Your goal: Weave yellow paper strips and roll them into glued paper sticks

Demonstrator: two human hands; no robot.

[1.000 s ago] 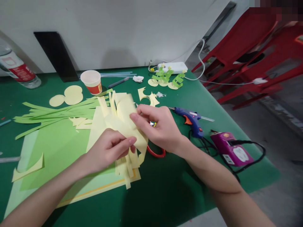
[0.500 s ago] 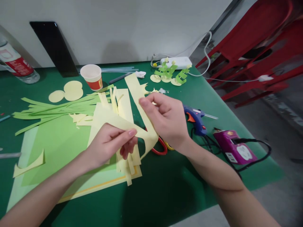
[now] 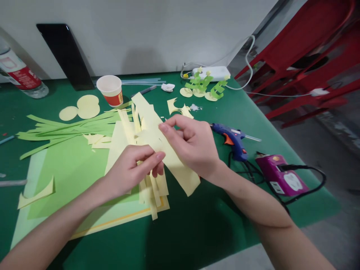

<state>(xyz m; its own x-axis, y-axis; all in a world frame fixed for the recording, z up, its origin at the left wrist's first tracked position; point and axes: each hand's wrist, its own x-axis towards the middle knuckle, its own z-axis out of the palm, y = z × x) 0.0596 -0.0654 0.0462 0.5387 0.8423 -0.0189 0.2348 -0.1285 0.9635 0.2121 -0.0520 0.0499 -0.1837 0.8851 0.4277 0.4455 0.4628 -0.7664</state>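
Two bare hands, one pale-yellow paper piece (image 3: pixel 181 172), held up over the front of a green table (image 3: pixel 208 228). Right hand (image 3: pixel 194 146): thumb and forefinger clamped on the piece's long edge, the band slanting from upper left to lower right. Left hand (image 3: pixel 135 165): thumb and forefinger together, apparently pinching the same paper lower down. Beneath and left: loose yellow strips (image 3: pixel 153 200), a green sheet (image 3: pixel 84 168), several green strips (image 3: pixel 90 129). Behind: three curled green ornaments (image 3: pixel 218 90) on round bases. Right: one blue glue gun (image 3: pixel 234 140), lying on its side. Step in hand, as judged: turning and sorting out the paper. Next move seemingly calls for a light, steady pinch, avoiding creases.
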